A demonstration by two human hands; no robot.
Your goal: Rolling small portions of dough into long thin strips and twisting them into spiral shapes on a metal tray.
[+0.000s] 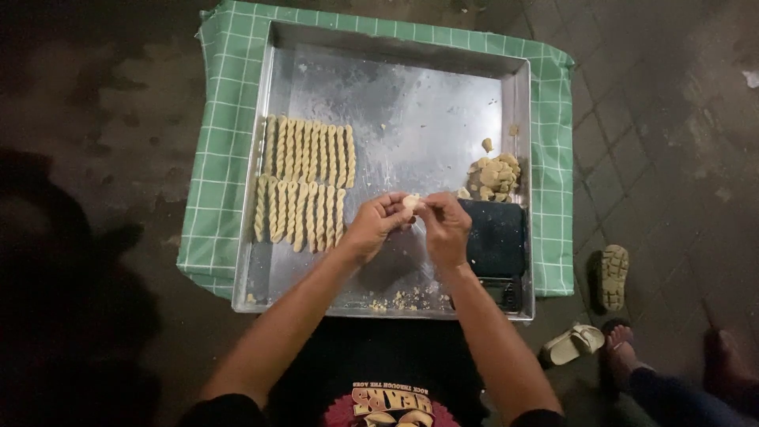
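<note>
My left hand [375,228] and my right hand [444,229] meet above the middle of a large metal tray [411,119]. Between their fingertips they pinch a small pale lump of dough [411,202]. On the left side of the tray lie two rows of several twisted dough sticks [304,186]. A pile of small dough pieces [492,178] sits at the tray's right side, just beyond my right hand. A dark flat scale [496,237] lies under and beside my right hand.
The tray rests on a green checked cloth [217,174] over a low stand on a dark paved floor. Crumbs lie along the tray's near edge [395,300]. Sandals [613,275] and another person's foot [621,340] are at the lower right.
</note>
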